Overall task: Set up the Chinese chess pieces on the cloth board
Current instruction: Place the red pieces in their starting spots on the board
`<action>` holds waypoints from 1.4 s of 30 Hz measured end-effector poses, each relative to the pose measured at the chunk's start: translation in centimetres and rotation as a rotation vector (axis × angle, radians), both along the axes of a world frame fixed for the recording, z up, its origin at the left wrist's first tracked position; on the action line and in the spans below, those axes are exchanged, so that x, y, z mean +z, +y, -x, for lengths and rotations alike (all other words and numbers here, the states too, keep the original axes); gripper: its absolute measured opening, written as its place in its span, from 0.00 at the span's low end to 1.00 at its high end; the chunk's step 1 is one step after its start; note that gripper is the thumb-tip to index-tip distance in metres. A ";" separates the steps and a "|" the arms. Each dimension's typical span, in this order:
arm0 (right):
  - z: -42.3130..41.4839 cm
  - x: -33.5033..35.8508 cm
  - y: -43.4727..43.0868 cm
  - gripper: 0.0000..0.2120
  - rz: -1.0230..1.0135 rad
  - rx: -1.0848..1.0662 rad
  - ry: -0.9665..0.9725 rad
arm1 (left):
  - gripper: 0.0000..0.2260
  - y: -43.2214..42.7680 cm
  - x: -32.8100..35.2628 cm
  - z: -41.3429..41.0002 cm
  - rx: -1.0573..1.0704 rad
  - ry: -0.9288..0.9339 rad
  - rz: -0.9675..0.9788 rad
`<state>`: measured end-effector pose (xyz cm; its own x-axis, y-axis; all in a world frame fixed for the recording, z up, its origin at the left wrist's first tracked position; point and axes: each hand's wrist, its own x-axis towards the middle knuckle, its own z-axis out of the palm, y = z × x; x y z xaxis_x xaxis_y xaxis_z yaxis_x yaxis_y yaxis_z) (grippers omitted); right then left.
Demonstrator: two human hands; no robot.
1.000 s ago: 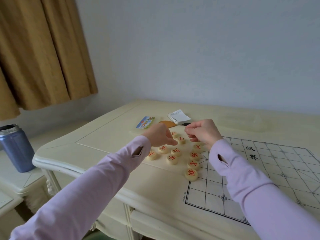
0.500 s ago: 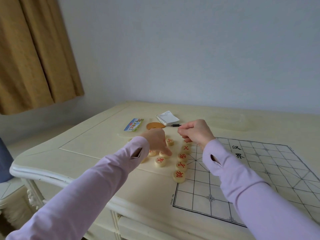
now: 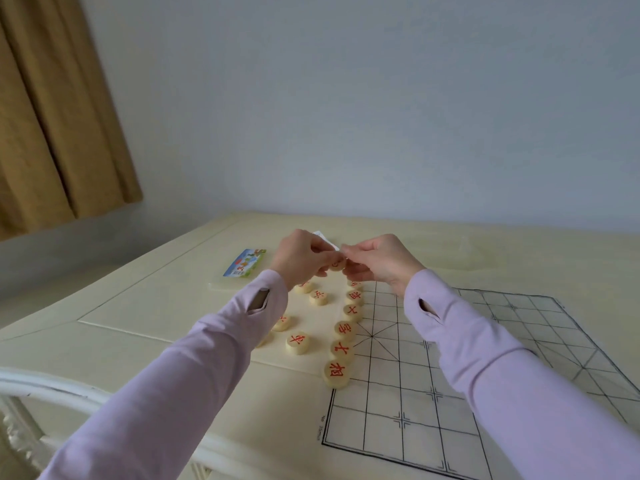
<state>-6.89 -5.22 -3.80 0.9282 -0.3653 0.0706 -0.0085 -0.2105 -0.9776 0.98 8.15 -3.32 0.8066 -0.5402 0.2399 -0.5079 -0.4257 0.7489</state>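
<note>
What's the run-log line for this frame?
left hand, right hand: pinch one piece together, raised | cloth board: red pieces row along left edge | loose pieces: off board

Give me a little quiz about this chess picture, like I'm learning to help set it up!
1. True or false: the row of pieces runs across the middle of the cloth board.
2. What colour are the characters on the loose pieces beside the board? A green, B red, C black.
3. Fill in: the left hand and the right hand together pinch one raised ____.
Key: 1 false, the row lines the board's edge next to the loose pieces. 2 B. 3 chess piece.
</note>
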 end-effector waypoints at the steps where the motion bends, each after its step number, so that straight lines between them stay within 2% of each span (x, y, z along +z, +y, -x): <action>1: -0.3 0.2 -0.4 0.06 -0.011 -0.015 -0.010 | 0.03 -0.6 -0.1 -0.2 -0.026 0.039 0.050; 6: -1.7 0.5 -2.6 0.11 -0.068 -0.084 -0.032 | 0.06 -2.7 -0.4 -1.2 -0.084 0.238 0.284; 10: -3.3 0.4 -4.2 0.11 -0.129 -0.129 0.016 | 0.09 -4.0 -0.6 -2.6 0.130 0.282 0.543; 12: -4.1 0.2 -4.9 0.11 -0.117 -0.175 0.062 | 0.10 -4.3 -0.9 -3.5 0.209 0.255 0.576; 19: -5.8 -2.1 -5.9 0.19 -0.037 -0.245 0.267 | 0.11 -4.3 -1.8 -4.4 0.271 0.087 0.540; 24: -6.0 -2.3 -6.0 0.17 -0.044 -0.252 0.241 | 0.11 -3.9 -1.9 -4.6 0.283 0.003 0.507; 27: -5.5 -1.3 -5.4 0.15 -0.065 -0.183 0.185 | 0.11 -3.8 -1.5 -4.6 0.269 0.033 0.487; 29: -4.5 -0.6 -4.3 0.12 -0.099 -0.086 0.167 | 0.10 -3.5 -1.2 -4.4 0.202 0.114 0.398; 33: -2.0 0.1 -2.5 0.09 -0.131 0.040 0.161 | 0.13 -2.2 0.4 -2.4 0.000 0.196 0.059; 36: -0.1 0.5 -1.2 0.10 -0.123 0.073 0.170 | 0.16 -0.4 1.6 -0.2 -0.072 0.203 -0.039; 42: 4.7 0.5 2.2 0.03 -0.063 0.198 0.265 | 0.14 3.6 1.1 3.0 -0.076 0.205 -0.101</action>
<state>-11.59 -2.99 -3.33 0.9648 -0.1717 -0.1991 -0.2285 -0.1732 -0.9580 -1.99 11.71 -2.27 0.7887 -0.6145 0.0171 -0.3835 -0.4700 0.7950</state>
